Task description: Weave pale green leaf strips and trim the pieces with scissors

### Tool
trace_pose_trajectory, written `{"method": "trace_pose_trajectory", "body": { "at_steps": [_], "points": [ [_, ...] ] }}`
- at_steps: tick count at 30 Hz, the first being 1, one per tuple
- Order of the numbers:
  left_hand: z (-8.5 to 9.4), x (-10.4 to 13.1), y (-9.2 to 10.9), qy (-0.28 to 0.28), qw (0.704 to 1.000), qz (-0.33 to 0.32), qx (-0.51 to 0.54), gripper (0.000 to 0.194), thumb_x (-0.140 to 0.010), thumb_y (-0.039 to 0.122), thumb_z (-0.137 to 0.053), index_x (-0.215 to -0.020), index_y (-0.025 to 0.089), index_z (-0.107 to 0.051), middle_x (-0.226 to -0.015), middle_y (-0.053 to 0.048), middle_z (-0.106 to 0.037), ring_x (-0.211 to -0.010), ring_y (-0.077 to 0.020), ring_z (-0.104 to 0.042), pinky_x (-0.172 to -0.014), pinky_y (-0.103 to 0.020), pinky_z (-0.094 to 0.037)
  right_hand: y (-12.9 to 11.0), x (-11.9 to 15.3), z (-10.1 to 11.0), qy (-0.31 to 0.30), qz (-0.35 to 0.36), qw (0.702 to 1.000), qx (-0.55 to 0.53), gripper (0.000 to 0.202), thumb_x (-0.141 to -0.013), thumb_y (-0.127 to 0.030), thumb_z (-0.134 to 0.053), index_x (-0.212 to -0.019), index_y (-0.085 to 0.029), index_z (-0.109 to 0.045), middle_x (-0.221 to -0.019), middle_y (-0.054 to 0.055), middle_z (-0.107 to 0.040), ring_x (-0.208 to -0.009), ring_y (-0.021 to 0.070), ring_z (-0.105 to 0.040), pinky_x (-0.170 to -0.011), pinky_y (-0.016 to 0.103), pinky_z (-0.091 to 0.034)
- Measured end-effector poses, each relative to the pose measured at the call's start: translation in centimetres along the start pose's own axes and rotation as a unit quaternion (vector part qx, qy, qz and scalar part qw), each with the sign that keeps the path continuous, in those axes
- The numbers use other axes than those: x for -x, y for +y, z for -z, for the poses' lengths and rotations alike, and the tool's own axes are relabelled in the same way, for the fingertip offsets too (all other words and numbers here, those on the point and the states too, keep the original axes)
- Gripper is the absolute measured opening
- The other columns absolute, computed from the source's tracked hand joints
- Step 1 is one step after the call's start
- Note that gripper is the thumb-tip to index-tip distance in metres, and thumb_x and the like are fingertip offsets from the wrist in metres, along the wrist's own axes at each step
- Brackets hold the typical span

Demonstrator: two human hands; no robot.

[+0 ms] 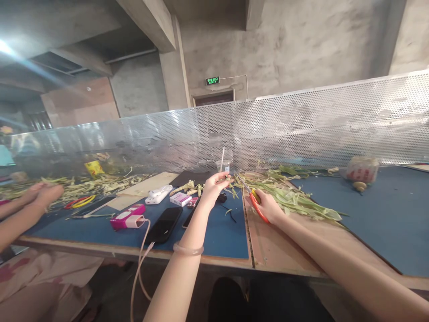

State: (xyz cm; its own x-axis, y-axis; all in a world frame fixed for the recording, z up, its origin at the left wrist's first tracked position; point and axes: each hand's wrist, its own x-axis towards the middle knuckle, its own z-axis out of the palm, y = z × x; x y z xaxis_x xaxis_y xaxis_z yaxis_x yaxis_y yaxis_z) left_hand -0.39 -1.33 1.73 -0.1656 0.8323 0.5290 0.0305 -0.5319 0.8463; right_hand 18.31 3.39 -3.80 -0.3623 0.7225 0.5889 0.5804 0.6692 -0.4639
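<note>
My right hand (268, 206) grips scissors (257, 209) with red-orange and yellow handles. Their blades point up and left, toward my other hand. With fingers pinched, my left hand (213, 188) holds a small plant stem (233, 191) with green leaf bits; its far end is partly hidden. Just to the right, pale green stalks and leaves (295, 201) lie in a loose heap on the brown board. Behind my left hand stands a clear plastic cup (222, 165) with a straw.
A phone (165, 225), a pink pack (128, 216) with a cable, a white device (158, 194) and a small box (180, 199) lie on the left. A jar (362, 171) stands right. A perforated metal screen (284, 129) runs behind. Another person's hands (48, 194) work far left.
</note>
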Motion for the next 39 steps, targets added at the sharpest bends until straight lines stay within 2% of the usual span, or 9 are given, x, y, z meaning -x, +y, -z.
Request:
{"method": "trace_pose_trajectory", "body": {
  "at_steps": [5, 9, 16, 21, 39],
  "points": [
    [0.0, 0.05, -0.03, 0.006, 1.0, 0.0, -0.008, 0.033, -0.066, 0.02, -0.063, -0.098, 0.015, -0.061, -0.102, -0.01, -0.062, -0.087, -0.0189, -0.062, -0.08, -0.033, -0.046, -0.65, 0.24, 0.42, 0.022, -0.043, 0.998, 0.026, 0.033, -0.077, -0.055, -0.038, -0.077, -0.022, -0.04, -0.07, 0.002, -0.055, -0.059, 0.0145, -0.048, -0.051, 0.022, -0.029],
    [0.03, 0.03, 0.05, -0.001, 1.0, 0.002, -0.024, 0.034, -0.066, 0.021, -0.063, -0.099, 0.015, -0.061, -0.102, -0.011, -0.062, -0.087, -0.0192, -0.061, -0.078, -0.032, -0.046, -0.92, 0.29, 0.61, 0.029, -0.063, 0.997, 0.028, 0.034, -0.079, -0.056, -0.034, -0.082, -0.023, -0.039, -0.073, 0.002, -0.057, -0.061, 0.0162, -0.052, -0.052, 0.023, -0.03],
    [0.34, -0.38, -0.15, -0.008, 0.999, 0.005, -0.04, 0.037, -0.064, 0.019, -0.064, -0.101, 0.016, -0.061, -0.105, -0.01, -0.061, -0.088, -0.0183, -0.059, -0.074, -0.029, -0.047, -0.31, 0.22, 0.35, -0.006, -0.023, 0.996, 0.084, 0.036, -0.079, -0.056, -0.034, -0.086, -0.022, -0.042, -0.086, 0.005, -0.059, -0.069, 0.0174, -0.054, -0.054, 0.023, -0.029],
    [-0.04, -0.06, 0.01, 0.0, 0.999, -0.012, -0.033, 0.036, -0.065, 0.016, -0.061, -0.101, 0.017, -0.061, -0.103, -0.009, -0.062, -0.088, -0.0167, -0.058, -0.076, -0.028, -0.045, -0.51, 0.35, 0.32, -0.032, -0.007, 0.994, 0.107, 0.036, -0.08, -0.054, -0.035, -0.091, -0.021, -0.044, -0.087, 0.005, -0.059, -0.068, 0.0173, -0.054, -0.053, 0.024, -0.026],
    [-0.33, 0.34, 0.52, -0.002, 1.0, -0.006, -0.019, 0.036, -0.065, 0.016, -0.06, -0.101, 0.016, -0.062, -0.102, -0.009, -0.063, -0.087, -0.0162, -0.058, -0.08, -0.031, -0.046, -0.64, 0.32, 0.35, -0.041, 0.004, 0.99, 0.135, 0.039, -0.082, -0.056, -0.03, -0.092, -0.021, -0.044, -0.079, 0.004, -0.059, -0.064, 0.0172, -0.055, -0.05, 0.023, -0.025]
  ]
}}
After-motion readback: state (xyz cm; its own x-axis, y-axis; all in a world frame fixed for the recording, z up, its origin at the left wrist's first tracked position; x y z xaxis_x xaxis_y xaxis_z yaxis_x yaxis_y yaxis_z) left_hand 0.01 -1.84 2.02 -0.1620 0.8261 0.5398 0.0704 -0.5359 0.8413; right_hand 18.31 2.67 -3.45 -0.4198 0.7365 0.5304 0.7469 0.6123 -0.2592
